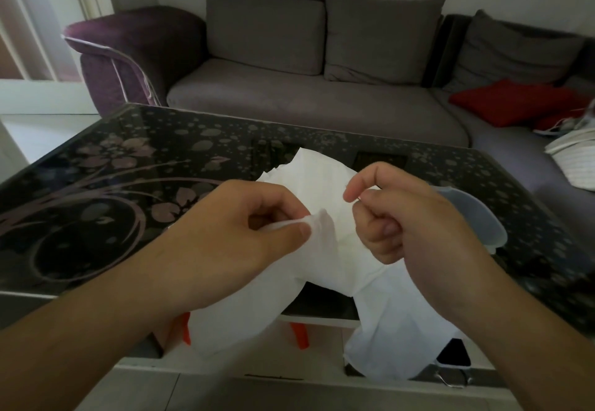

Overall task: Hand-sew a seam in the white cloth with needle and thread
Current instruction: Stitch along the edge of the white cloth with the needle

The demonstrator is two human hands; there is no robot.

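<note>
Left hand (257,233) pinches fold of white cloth (325,259) between thumb and fingers. Right hand (405,217) curled, index and thumb pinched together just right of fold; something thin between them, likely needle, too small to tell. Thread not discernible. Cloth lies over near edge of dark floral glass table (106,172), hangs off toward person. Translucent lid-like object (476,217) on table behind right hand. Grey sofa (322,88) far side, red cushion (512,101) at right.
</note>
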